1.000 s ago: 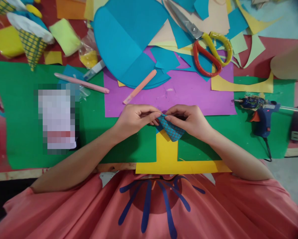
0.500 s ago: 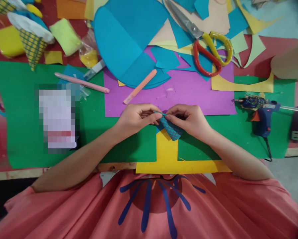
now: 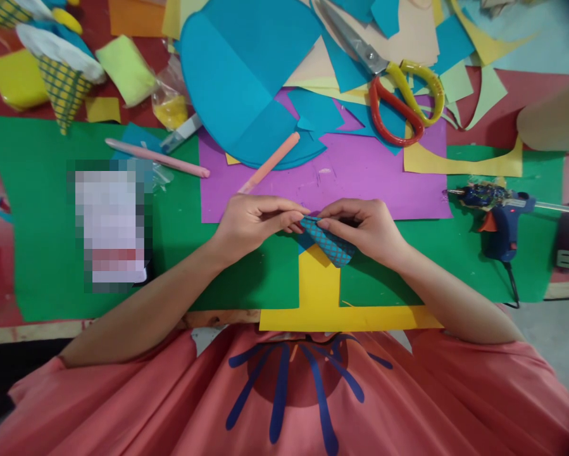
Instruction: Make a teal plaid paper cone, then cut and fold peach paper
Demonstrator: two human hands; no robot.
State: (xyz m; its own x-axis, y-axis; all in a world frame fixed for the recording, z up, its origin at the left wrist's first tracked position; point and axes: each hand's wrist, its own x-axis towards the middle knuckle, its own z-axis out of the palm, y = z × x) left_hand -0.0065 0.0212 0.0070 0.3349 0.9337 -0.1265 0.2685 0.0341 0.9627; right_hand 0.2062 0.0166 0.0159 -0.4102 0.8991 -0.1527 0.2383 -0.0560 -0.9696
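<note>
Between my hands is a small rolled piece of blue paper with a crisscross pattern (image 3: 334, 246), slanting down to the right. My left hand (image 3: 253, 225) pinches its upper left end between thumb and fingers. My right hand (image 3: 367, 228) is closed on its upper right side, thumb lying along the edge. Both hands hover over the green sheet (image 3: 246, 278), just above a yellow paper strip (image 3: 318, 278). Some fingertips are hidden behind the piece.
Scissors with red and yellow handles (image 3: 383, 76) lie on paper scraps at the back. A glue gun (image 3: 500, 221) rests at the right. An orange marker (image 3: 275, 158) and a pink marker (image 3: 158, 158) lie behind my left hand. A pixelated object (image 3: 108, 221) is at the left.
The patterned piece has turned slightly and shows more of its side, its lower end shifted right. My left hand has moved a little left and up, covering the orange marker's tip.
</note>
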